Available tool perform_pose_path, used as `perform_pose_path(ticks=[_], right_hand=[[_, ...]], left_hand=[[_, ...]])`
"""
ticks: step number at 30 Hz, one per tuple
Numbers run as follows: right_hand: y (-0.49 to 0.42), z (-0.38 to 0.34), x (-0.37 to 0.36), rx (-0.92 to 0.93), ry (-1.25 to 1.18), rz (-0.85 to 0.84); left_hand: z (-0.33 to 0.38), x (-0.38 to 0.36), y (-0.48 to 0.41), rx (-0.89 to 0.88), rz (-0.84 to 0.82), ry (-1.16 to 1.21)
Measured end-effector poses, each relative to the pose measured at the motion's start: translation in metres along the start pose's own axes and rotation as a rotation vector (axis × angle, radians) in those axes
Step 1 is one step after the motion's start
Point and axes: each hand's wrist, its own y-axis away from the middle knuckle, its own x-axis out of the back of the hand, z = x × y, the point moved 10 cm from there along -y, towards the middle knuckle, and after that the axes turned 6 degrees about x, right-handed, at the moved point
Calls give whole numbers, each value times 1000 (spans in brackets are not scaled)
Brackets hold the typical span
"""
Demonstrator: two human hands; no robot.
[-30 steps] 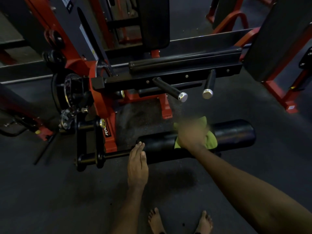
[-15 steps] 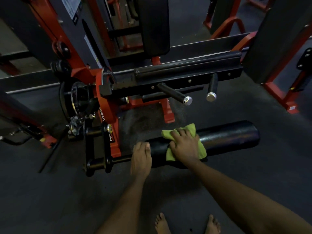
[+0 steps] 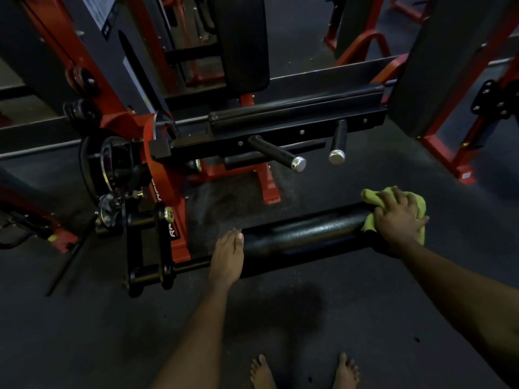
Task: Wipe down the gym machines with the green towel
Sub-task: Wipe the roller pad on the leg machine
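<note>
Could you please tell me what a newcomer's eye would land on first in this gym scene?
The bright green towel stands out most, bunched under the right hand at the right end of the black roller pad, low in the middle. The left hand rests flat at the pad's left end. Beyond them, the machine's red frame and two chrome-capped handles catch the light.

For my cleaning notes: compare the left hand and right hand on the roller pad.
The left hand lies flat, fingers straight, at the frame end of the roller pad; the right hand curls over its free end. The left hand is bare; the right hand holds the green towel. Both touch the pad.
</note>
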Motion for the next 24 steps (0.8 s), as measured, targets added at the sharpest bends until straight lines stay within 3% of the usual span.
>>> perform_pose_path(ticks=[3,9,13,18,21,24], right_hand=[[2,-14,-5,-21,-19,-7],[64,-116,-30,201,57,25],[108,-179,-55,284,92,-83],[166,-263,-86,525,0,-216],[171,-274,-92,568,27,-218],[141,-239,-78,504,82,-180]], left_hand=[[0,2,3,9,49,56],[-1,7,18,-56,112,135],[4,17,32,-107,162,178],[0,33,30,-159,230,290],[-9,42,17,-105,237,298],[-4,36,0,-78,168,176]])
